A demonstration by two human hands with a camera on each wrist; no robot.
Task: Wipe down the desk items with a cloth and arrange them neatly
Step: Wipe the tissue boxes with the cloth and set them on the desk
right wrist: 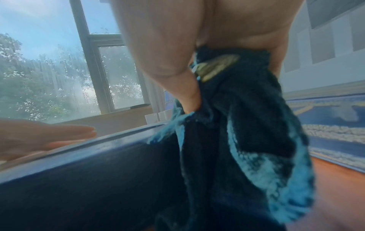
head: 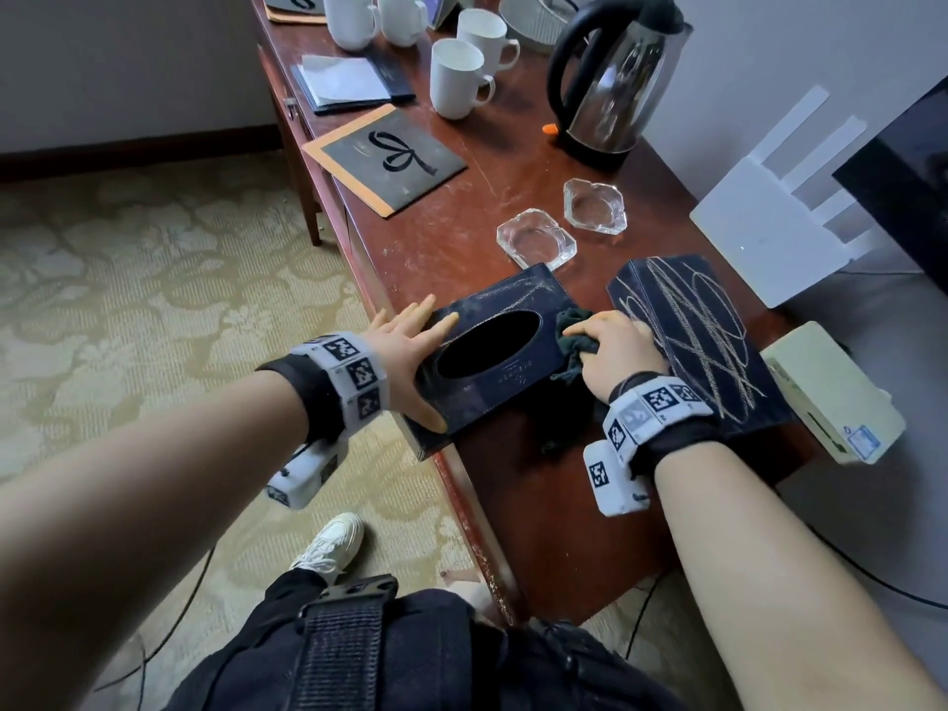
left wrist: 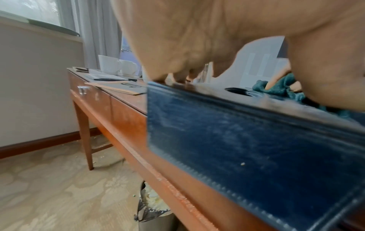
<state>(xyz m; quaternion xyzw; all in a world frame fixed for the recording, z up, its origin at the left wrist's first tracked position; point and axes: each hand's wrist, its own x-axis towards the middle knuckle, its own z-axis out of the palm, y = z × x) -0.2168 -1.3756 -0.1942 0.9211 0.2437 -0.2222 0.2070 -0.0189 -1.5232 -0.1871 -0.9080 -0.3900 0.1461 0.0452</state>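
A dark blue tissue box with an oval opening sits near the desk's front edge, dusty on its side. My left hand rests flat on its left end, fingers straight, thumb along the near side. My right hand grips a dark teal cloth bunched at the box's right end; the cloth hangs down beside the box wall. A second dark blue box covered in pale scribble marks lies just right of my right hand.
Two glass ashtrays stand behind the boxes. Further back are a steel kettle, several white mugs, a grey folder and a notepad. A cream device and white router sit right. A bin stands under the desk.
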